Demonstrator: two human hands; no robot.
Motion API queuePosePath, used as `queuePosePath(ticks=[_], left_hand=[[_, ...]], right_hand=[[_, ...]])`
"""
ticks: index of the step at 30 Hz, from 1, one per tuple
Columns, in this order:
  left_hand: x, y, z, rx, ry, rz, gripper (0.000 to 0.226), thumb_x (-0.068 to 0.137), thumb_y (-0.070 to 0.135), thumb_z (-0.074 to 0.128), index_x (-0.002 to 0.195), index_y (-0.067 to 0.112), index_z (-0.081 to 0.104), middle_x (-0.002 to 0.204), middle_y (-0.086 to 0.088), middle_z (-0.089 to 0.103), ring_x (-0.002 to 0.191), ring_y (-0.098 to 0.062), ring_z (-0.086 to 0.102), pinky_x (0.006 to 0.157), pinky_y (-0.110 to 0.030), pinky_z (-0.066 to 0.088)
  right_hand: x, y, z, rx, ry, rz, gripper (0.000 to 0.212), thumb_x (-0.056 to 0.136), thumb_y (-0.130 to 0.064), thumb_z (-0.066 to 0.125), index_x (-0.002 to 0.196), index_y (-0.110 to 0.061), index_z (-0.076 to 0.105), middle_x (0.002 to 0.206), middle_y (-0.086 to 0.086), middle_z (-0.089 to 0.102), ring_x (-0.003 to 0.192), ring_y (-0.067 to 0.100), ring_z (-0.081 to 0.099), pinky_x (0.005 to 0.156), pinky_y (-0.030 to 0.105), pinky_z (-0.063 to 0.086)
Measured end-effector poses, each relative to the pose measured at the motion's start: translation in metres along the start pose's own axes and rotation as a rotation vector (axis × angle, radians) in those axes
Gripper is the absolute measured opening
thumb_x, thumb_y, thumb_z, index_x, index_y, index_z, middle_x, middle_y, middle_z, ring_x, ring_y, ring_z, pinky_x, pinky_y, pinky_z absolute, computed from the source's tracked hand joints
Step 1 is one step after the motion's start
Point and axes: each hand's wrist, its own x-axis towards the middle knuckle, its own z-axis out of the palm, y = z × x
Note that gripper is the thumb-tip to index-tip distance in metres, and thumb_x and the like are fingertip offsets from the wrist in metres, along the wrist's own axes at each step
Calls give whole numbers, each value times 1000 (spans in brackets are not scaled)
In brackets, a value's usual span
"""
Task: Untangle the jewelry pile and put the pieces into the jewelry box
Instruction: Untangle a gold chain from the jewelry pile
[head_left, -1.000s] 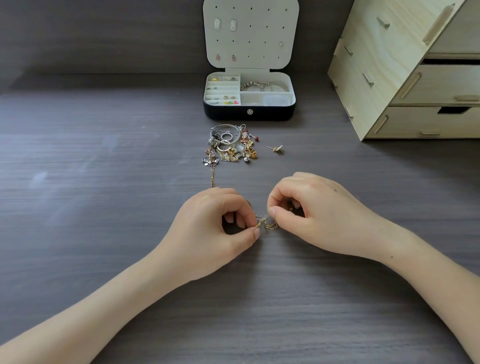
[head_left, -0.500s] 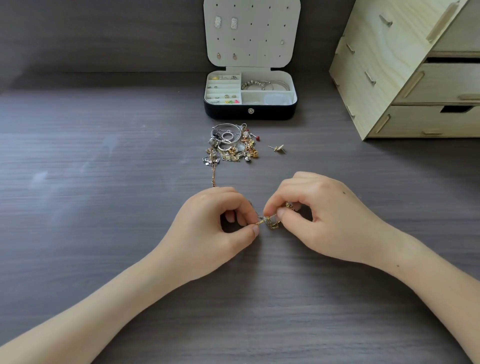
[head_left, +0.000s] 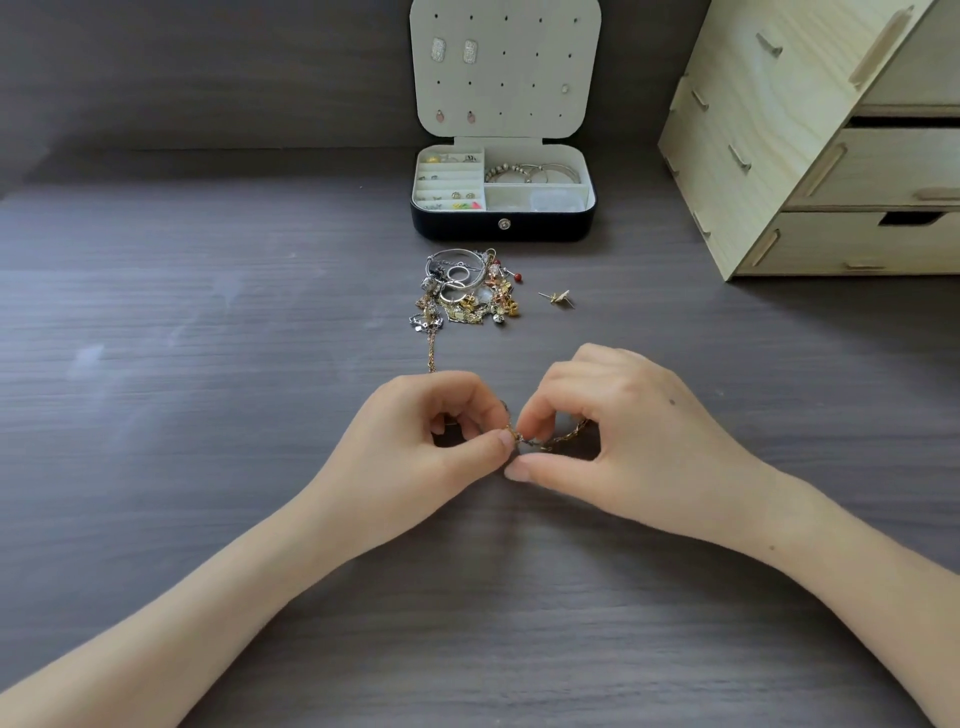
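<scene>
A short gold chain (head_left: 558, 439) is stretched between two bare hands at the middle of the dark wood-grain desk (head_left: 208, 364), just above its surface. The left hand (head_left: 415, 452) pinches one end of the chain between thumb and forefinger, its other fingers curled in. The right hand (head_left: 623, 447) curls over the rest of the links, with its forefinger tip down on them close to the left thumb and its own thumb just beneath. The knuckles of the two hands nearly meet.

Beyond the hands lies the jewelry pile (head_left: 465, 293), a tangle of silver hoops, gold links and small red beads. A thin chain (head_left: 431, 348) trails from the pile's near left edge toward the left hand and disappears behind its knuckles. A single loose earring (head_left: 557, 298) lies just right of the pile, apart from it.

Behind the pile stands the black jewelry box (head_left: 503, 228), its pale lid (head_left: 504, 67) raised upright, with a few earrings pinned to its inner face. In the box's left half, small studs (head_left: 462, 195) sit among padded rows. Silver bracelets (head_left: 530, 172) lie in the rear right compartment.

A pale wooden drawer unit (head_left: 779, 156) stands at the far right of the desk, well apart from the box.
</scene>
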Motion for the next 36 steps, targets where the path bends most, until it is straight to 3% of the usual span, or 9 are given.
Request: queuePosePath(ticks=[3, 7, 11, 16, 20, 25, 32, 36], left_hand=[[0, 1, -3, -12, -11, 2, 23, 65, 43, 60, 70, 21, 64, 62, 9, 61, 56, -1, 50, 59, -21, 39], [0, 3, -4, 58, 15, -5, 10, 69, 28, 62, 65, 19, 63, 61, 4, 61, 55, -4, 47, 56, -15, 34], [-1, 3, -4, 91, -2, 8, 4, 70, 25, 60, 66, 23, 59, 62, 5, 62, 56, -5, 45, 55, -14, 33], [-2, 2, -4, 38, -44, 20, 3, 73, 23, 60, 75, 22, 60, 58, 10, 59, 55, -11, 45, 57, -17, 34], [-2, 0, -3, 80, -27, 50, 10, 73, 35, 61, 70, 25, 62, 57, 10, 54, 55, -5, 41, 55, -14, 32], [0, -2, -2, 106, 2, 54, 20, 69, 49, 54, 70, 31, 63, 61, -2, 52, 57, -6, 42, 56, -24, 34], [1, -2, -2, 63, -18, 11, 20, 68, 46, 57, 75, 31, 67, 57, 3, 51, 56, -8, 44, 57, -29, 38], [1, 0, -1, 70, -18, 8, 8, 73, 32, 61, 66, 32, 64, 52, 15, 51, 54, -7, 43, 57, -28, 38]], right_hand=[[1, 1, 1, 51, -4, 4, 23, 78, -48, 52, 74, -30, 66, 69, -25, 52, 69, 1, 41, 66, 19, 34], [0, 2, -5, 205, -86, 75, 4, 80, -38, 56, 77, -39, 57, 69, -19, 52, 75, 7, 48, 69, 21, 39], [0, 2, -6, 288, -135, 112, 10, 86, -35, 56, 78, -40, 55, 71, -11, 50, 76, 7, 48, 66, 16, 35], [-1, 1, -8, 301, -160, 105, 17, 90, -26, 59, 78, -38, 56, 80, -25, 52, 75, 3, 47, 65, 12, 34], [1, -2, -8, 279, -125, 87, 11, 84, -35, 54, 75, -42, 53, 81, -34, 51, 79, 6, 49, 67, 13, 36], [1, -3, -8, 249, -100, 62, 12, 80, -36, 55, 72, -44, 49, 79, -38, 50, 76, 3, 48, 68, 10, 34], [0, 1, -6, 206, -63, 42, 4, 78, -37, 58, 74, -36, 59, 68, -24, 55, 77, 9, 50, 68, 11, 33], [2, 4, -3, 203, 40, 13, 20, 83, -40, 54, 78, -27, 68, 71, -24, 57, 74, 12, 51, 70, 19, 38]])
